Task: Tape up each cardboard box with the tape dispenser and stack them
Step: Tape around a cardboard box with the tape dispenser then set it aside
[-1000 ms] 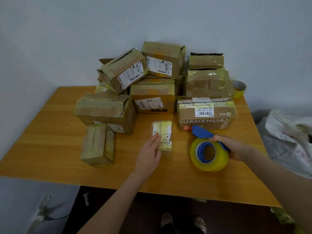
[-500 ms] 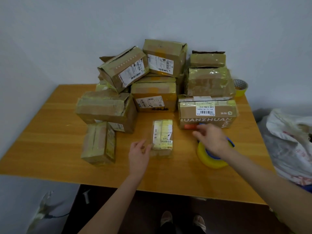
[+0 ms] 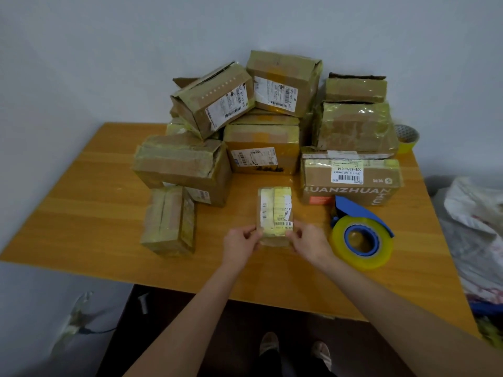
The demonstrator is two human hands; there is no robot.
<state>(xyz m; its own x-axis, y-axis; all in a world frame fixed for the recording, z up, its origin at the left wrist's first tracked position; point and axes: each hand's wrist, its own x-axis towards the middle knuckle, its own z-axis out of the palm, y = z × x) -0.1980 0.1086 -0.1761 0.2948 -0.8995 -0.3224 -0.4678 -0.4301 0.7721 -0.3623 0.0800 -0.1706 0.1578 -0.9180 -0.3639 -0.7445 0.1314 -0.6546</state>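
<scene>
A small taped cardboard box [image 3: 275, 210] with white labels lies on the wooden table [image 3: 95, 213] near its front middle. My left hand [image 3: 241, 244] grips its near left corner and my right hand [image 3: 309, 243] grips its near right corner. The blue tape dispenser [image 3: 360, 232] with a yellowish roll stands free on the table just right of my right hand. Behind, several taped boxes are piled against the wall [image 3: 272, 126].
A taped box [image 3: 170, 220] lies on the table left of my hands. A large box marked with letters [image 3: 351, 180] sits behind the dispenser. A spare tape roll [image 3: 407, 138] stands at the back right. A white bag [image 3: 479, 229] lies right of the table.
My right hand let go of the tape dispenser and came left to the small box. My left hand shifted to the box's near left corner. Both hands now hold it.
</scene>
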